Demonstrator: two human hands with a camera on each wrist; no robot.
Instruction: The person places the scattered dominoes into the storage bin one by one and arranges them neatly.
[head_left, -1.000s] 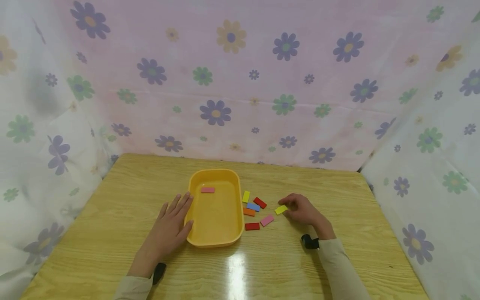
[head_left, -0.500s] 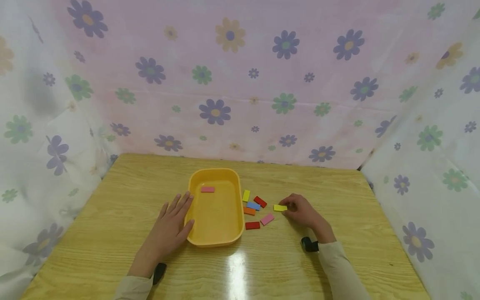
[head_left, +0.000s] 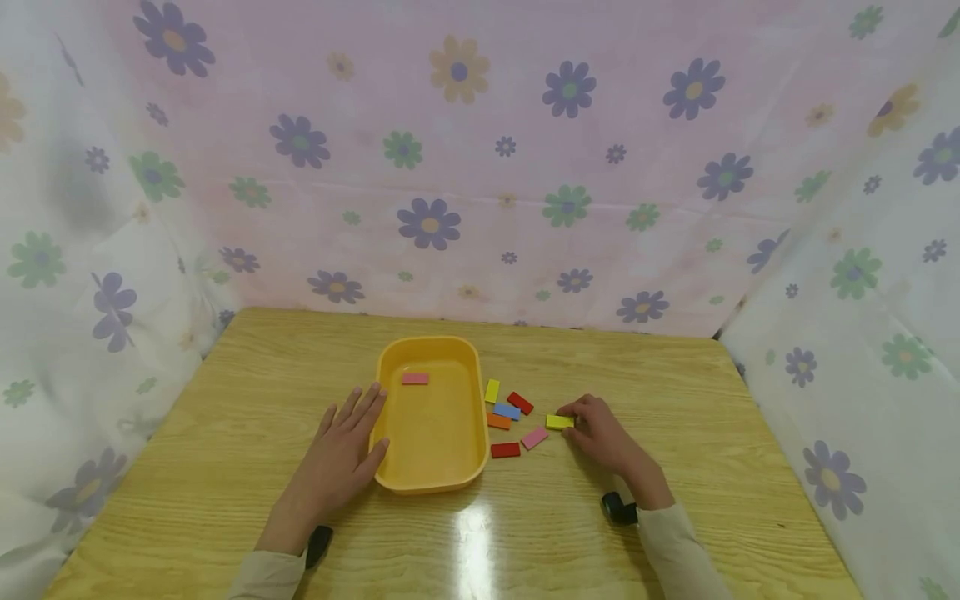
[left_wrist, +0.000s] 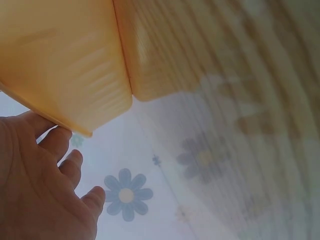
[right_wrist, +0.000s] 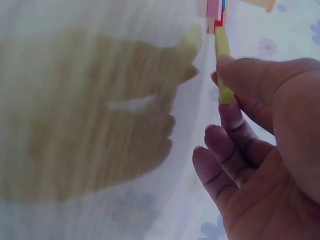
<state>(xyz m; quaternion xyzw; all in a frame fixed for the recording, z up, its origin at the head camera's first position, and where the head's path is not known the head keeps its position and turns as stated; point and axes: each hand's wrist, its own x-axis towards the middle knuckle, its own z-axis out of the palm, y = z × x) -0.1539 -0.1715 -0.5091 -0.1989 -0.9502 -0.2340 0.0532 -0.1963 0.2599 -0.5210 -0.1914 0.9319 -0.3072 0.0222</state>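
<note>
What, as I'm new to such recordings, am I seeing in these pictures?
No machine here: the left hand and right hand are a person's. The wide picture looks down from the head; the other two come from the wrists. On the wood-grain table stands a yellow tray with one pink block inside. The left hand touches the tray's rim; the right hand pinches a yellow block in its grip. Beside the tray lie six more: two red blocks, a yellow one, a blue one, an orange one and a pink one.

Left fingers (left_wrist: pixel 72 169) touch a yellow tray (left_wrist: pixel 70 65) on a glossy tabletop (left_wrist: pixel 245 115), a flowered curtain (left_wrist: pixel 128 195) beyond.
</note>
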